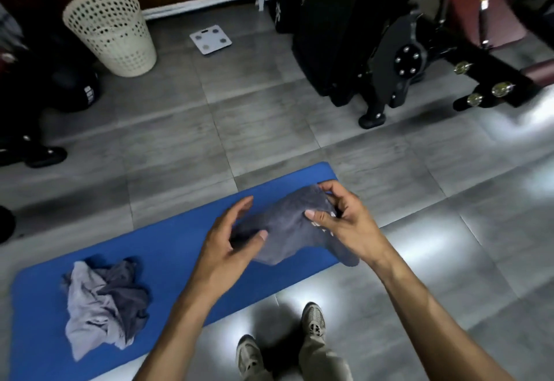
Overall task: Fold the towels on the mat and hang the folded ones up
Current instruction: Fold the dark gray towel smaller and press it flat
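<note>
A dark grey towel (pixel 287 224) is bunched up over the right end of the blue mat (pixel 168 248). My right hand (pixel 344 221) pinches its upper right part between thumb and fingers. At the towel's left side my left hand (pixel 230 239) has its fingers spread, the thumb touching the cloth. A crumpled heap of light and dark grey towels (pixel 105 302) lies on the left end of the mat, away from both hands.
A cream perforated laundry basket (pixel 111 29) stands at the back left and a white bathroom scale (pixel 210 39) lies on the grey tile floor. Black and maroon gym equipment (pixel 419 44) fills the back right. My shoes (pixel 313 319) are at the mat's near edge.
</note>
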